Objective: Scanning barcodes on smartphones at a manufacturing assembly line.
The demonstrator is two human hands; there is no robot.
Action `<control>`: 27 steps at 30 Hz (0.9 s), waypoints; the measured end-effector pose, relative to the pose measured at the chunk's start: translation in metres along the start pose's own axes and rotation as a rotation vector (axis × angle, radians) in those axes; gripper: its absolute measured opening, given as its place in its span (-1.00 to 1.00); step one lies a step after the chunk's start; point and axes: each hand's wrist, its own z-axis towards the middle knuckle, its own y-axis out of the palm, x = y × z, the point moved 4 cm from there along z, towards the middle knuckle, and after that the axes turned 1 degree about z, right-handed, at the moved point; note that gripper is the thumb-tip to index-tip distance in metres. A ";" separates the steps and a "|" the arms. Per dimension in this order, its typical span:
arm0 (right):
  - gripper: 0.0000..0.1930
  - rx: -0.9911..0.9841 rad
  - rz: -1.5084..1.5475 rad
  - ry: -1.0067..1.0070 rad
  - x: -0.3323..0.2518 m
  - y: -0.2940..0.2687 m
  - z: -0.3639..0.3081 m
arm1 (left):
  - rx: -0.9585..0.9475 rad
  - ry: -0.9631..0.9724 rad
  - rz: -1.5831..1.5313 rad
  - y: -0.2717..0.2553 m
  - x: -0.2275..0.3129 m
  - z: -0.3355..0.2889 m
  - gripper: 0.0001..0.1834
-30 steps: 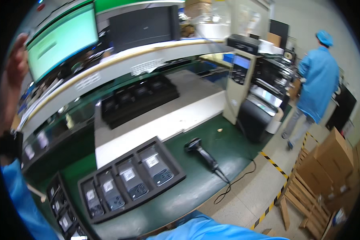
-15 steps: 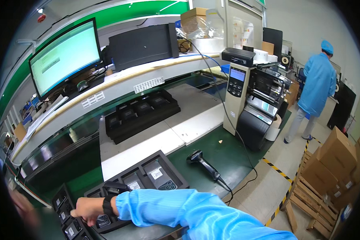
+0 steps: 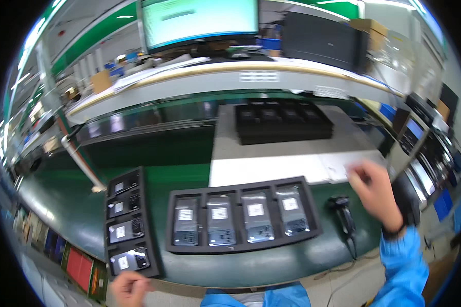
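A black foam tray (image 3: 243, 248) lies in front of me on the green bench, with several smartphones (image 3: 219, 220) in its compartments, camera sides up and white labels on their backs. To its left a second black tray (image 3: 153, 258) stands lengthwise, also holding several labelled phones (image 3: 129, 260). My left hand (image 3: 129, 289) is just off that tray's near end, its fingers bent and blurred. Over the bench at the right my right hand (image 3: 376, 197) hangs in the air, thumb and fingers apart, nothing visible in it. Below and left of it lies a black handheld barcode scanner (image 3: 344, 217).
Stacked black trays (image 3: 287, 134) sit on a grey-white board (image 3: 266, 169) farther back. A shelf (image 3: 200, 77) above carries a monitor (image 3: 202, 25) and a dark flat panel (image 3: 322, 43). A label printer (image 3: 420, 138) stands right; a pole (image 3: 84, 163) rises left.
The view has swung left and down. My right hand has left the trays at the left and is now beyond the scanner at the right. My left hand has come into clearer view.
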 end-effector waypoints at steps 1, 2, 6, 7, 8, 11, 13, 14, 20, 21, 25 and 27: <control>-0.87 0.016 0.089 0.025 0.024 0.014 -0.034 | 0.015 -0.019 -0.004 0.015 -0.013 -0.008 -0.92; -0.90 0.055 0.174 -0.005 0.024 0.021 -0.064 | -0.012 0.048 -0.025 0.034 -0.032 -0.013 -0.91; -0.83 0.312 0.508 0.424 0.079 0.063 -0.171 | 0.037 0.017 -0.433 0.113 -0.093 -0.020 -0.90; -0.82 0.333 0.554 0.443 0.080 0.071 -0.169 | 0.040 0.051 -0.384 0.116 -0.088 -0.003 -0.86; -0.80 0.337 0.576 0.446 0.094 0.085 -0.160 | 0.067 0.135 -0.369 0.115 -0.078 0.021 -0.84; -0.80 0.272 0.511 0.198 0.149 0.133 -0.094 | 0.229 0.256 -0.428 0.112 -0.059 0.105 -0.79; -0.75 0.232 0.365 0.109 0.133 0.147 -0.047 | 0.298 0.281 -0.469 0.114 -0.056 0.157 -0.83; -0.75 0.188 0.373 0.096 0.125 0.150 -0.030 | 0.353 0.306 -0.475 0.122 -0.054 0.180 -0.84; -0.68 0.218 0.147 -0.030 0.173 0.197 -0.033 | 0.336 0.374 -0.240 0.192 -0.059 0.184 -0.91; -0.70 0.211 0.070 -0.069 0.150 0.180 -0.032 | 0.292 0.368 -0.182 0.198 -0.068 0.174 -0.91; -0.58 0.099 0.281 0.153 0.170 0.170 -0.043 | 0.226 0.460 -0.088 0.209 -0.060 0.150 -0.89; -0.54 0.063 0.278 0.231 0.176 0.176 -0.042 | 0.225 0.571 0.012 0.208 -0.057 0.149 -0.90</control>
